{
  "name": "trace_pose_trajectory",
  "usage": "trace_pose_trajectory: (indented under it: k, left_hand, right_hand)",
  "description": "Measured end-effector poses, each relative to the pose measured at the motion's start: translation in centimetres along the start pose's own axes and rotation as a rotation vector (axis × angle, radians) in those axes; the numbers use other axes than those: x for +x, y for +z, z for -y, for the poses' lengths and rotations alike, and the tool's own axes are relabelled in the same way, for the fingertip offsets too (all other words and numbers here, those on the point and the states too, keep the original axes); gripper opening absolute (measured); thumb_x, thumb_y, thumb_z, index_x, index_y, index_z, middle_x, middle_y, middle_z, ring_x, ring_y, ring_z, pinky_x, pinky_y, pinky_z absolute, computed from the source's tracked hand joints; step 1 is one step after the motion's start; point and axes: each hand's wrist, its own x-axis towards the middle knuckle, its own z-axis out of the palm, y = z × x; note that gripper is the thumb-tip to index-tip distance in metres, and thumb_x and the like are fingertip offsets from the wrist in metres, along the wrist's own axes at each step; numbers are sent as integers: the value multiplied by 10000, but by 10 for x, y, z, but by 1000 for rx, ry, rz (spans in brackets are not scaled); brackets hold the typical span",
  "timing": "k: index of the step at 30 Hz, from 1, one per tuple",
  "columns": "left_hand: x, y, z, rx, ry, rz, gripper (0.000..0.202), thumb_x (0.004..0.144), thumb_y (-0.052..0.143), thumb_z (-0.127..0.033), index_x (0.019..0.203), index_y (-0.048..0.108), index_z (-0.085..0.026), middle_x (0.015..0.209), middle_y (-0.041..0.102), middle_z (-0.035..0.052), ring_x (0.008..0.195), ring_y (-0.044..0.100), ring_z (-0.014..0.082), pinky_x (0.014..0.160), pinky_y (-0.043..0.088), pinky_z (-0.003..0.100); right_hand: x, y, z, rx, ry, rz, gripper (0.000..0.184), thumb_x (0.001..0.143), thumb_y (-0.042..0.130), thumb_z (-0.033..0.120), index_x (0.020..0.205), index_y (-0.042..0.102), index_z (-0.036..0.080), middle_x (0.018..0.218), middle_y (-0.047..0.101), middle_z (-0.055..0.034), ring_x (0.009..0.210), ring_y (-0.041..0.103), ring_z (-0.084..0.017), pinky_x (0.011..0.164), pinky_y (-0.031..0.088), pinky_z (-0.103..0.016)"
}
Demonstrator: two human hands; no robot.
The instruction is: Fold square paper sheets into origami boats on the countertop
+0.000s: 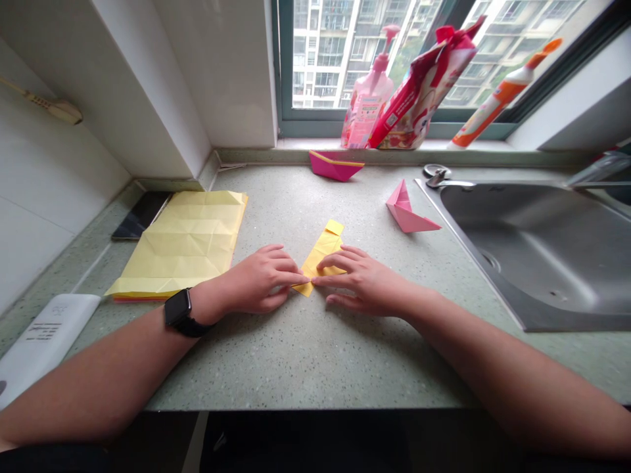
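Note:
A folded yellow strip of paper (320, 253) lies slantwise on the counter between my hands, with creases across it and a small square flap at its far end. My left hand (263, 279), a dark watch on its wrist, has its fingers close together and holds the near-left corner under the index fingertip. From the other side my right hand (362, 279) rests with fingers spread, its index fingertip meeting the left one at a fold near the bottom and another finger lying on the strip. The underside of the paper is hidden.
A pink folded paper boat (407, 213) and a magenta paper boat (336, 169) stand beyond. Creased yellow sheets (182, 240) partly cover a dark flat device (140, 215). A white device (46, 341) lies at left, a steel sink (542, 263) at right. Bottles line the windowsill.

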Motion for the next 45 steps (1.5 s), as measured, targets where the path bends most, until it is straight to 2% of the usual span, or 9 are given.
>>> trace_pose_trajectory:
  k: [8, 14, 18, 22, 27, 30, 35, 40, 45]
  left_hand:
    - [3, 1, -5, 33, -3, 0, 228, 1060, 665, -217, 1205, 829, -278, 1144, 803, 69, 1036, 697, 253, 1112, 508, 480]
    - [-2, -1, 1, -68, -38, 20, 186, 1042, 675, -207, 1094, 841, -274, 1205, 837, 37, 1102, 763, 226, 1322, 360, 562]
    - [-5, -3, 4, -110, -50, 47, 161, 1049, 684, -226, 1065, 832, -285, 1219, 854, 18, 1138, 783, 206, 1364, 318, 550]
    - [-6, -2, 8, -116, -38, 27, 144, 1065, 675, -228, 998, 798, -263, 1198, 862, 12, 1140, 788, 203, 1356, 338, 534]
    - [-6, 3, 12, -93, -48, -47, 170, 1086, 686, -272, 1220, 788, -250, 1192, 860, 43, 1084, 799, 211, 1307, 421, 529]
    - [-6, 7, 12, -45, -32, -83, 202, 1099, 668, -252, 1261, 788, -253, 1168, 869, 46, 1039, 812, 206, 1282, 464, 533]
    - [-5, 10, 13, -10, 25, -169, 216, 1088, 673, -224, 1262, 795, -264, 1135, 881, 40, 989, 832, 201, 1196, 561, 510]
    - [-4, 11, 12, 16, 28, -212, 226, 1105, 651, -205, 1281, 781, -263, 1225, 872, 45, 1048, 833, 205, 1145, 589, 478]
    - [-4, 10, 13, 26, 16, -200, 264, 1085, 732, -318, 1341, 766, -261, 1326, 841, 82, 1115, 806, 247, 1104, 599, 487]
  right_hand:
    - [-1, 1, -2, 29, 1, -19, 295, 1076, 745, 335, 1364, 803, 300, 1347, 775, -98, 1203, 722, -268, 1134, 542, -518]
    - [-1, 4, -4, 38, 2, -33, 282, 1083, 727, 304, 1355, 800, 302, 1365, 776, -97, 1190, 727, -262, 1126, 553, -522]
    - [-2, 5, -4, 63, 13, -43, 275, 1077, 733, 293, 1342, 805, 304, 1369, 773, -98, 1213, 724, -262, 1139, 548, -526]
    - [-3, 6, -4, 76, 20, -40, 271, 1089, 714, 293, 1347, 797, 314, 1371, 770, -86, 1221, 716, -254, 1139, 551, -511]
    - [-3, 10, -9, 106, 20, -58, 390, 1071, 698, 192, 1430, 755, 333, 1362, 778, -81, 1225, 718, -248, 1118, 561, -500]
    - [-4, 13, -12, 120, 26, -79, 450, 1042, 718, 158, 1462, 732, 317, 1349, 789, -81, 1229, 723, -252, 1118, 564, -503]
    - [-3, 15, -15, 106, 53, -113, 385, 1035, 767, 243, 1418, 750, 285, 1289, 806, -94, 1199, 733, -264, 1072, 585, -494]
    - [-2, 16, -17, 23, 63, -150, 319, 1075, 685, 218, 1379, 770, 268, 1205, 822, -92, 1119, 755, -244, 984, 597, -433]
    - [-3, 17, -19, -52, 70, -258, 310, 1095, 592, 175, 1321, 787, 260, 1141, 840, -71, 1005, 778, -213, 889, 606, -383]
